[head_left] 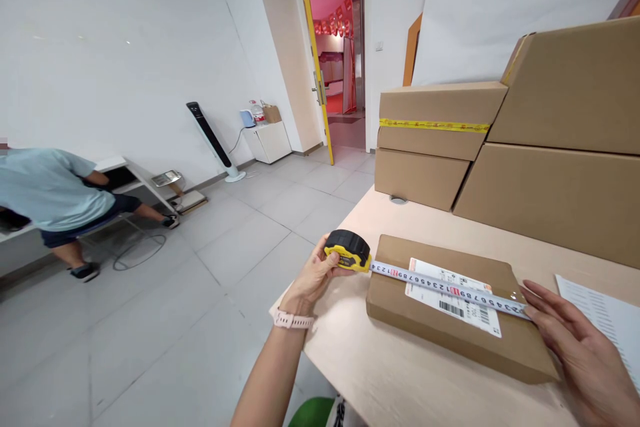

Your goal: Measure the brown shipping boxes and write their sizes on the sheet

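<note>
My left hand is closed round a black and yellow tape measure at the left end of a brown cardboard box. The white blade runs out lengthwise over the top of the box, crossing a white shipping label. At the right end, my right hand pinches the blade's end between thumb and fingers, against the box's edge. The box lies flat on a pale wooden table.
Larger cardboard boxes are stacked at the table's back. A printed sheet lies at right. Across the floor, a person sits at a white desk; a tower fan and a white cabinet stand by the wall. A yellow door is open.
</note>
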Action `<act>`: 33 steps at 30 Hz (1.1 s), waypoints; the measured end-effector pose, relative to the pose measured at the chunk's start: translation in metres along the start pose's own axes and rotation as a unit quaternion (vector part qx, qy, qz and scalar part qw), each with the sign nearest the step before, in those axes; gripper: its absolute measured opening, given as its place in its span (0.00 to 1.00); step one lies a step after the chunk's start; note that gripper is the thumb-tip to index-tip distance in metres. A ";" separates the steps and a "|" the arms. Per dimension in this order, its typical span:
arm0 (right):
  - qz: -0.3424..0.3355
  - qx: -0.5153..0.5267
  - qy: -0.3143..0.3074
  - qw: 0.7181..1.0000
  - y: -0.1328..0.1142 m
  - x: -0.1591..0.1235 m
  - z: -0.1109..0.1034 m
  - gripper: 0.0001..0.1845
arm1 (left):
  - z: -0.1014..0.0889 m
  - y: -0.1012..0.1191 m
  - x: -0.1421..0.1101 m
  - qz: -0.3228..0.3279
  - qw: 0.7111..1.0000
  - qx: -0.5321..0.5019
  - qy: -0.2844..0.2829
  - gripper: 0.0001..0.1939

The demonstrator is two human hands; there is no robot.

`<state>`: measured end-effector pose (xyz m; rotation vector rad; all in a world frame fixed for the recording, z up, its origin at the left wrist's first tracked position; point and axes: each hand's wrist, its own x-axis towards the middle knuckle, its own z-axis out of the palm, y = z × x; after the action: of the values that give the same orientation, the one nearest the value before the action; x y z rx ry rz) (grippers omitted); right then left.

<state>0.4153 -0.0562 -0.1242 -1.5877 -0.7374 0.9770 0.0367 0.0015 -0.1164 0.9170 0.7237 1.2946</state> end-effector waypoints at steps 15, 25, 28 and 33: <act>0.004 0.013 -0.002 1.000 -0.002 -0.002 0.001 0.30 | 0.002 0.003 0.000 -0.005 1.000 0.008 0.005 0.27; 0.006 0.016 0.004 1.000 -0.003 -0.003 0.002 0.33 | 0.001 0.002 0.000 -0.003 1.000 0.013 0.003 0.25; 0.009 0.025 0.005 1.000 -0.004 -0.003 0.003 0.33 | 0.001 0.002 0.000 -0.003 1.000 0.015 0.003 0.25; 0.002 0.004 0.008 1.000 -0.005 -0.004 0.003 0.34 | 0.001 0.002 0.000 -0.002 1.000 0.018 0.003 0.25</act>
<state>0.4112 -0.0570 -0.1183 -1.5895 -0.7189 0.9674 0.0365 0.0015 -0.1141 0.9414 0.7554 1.2838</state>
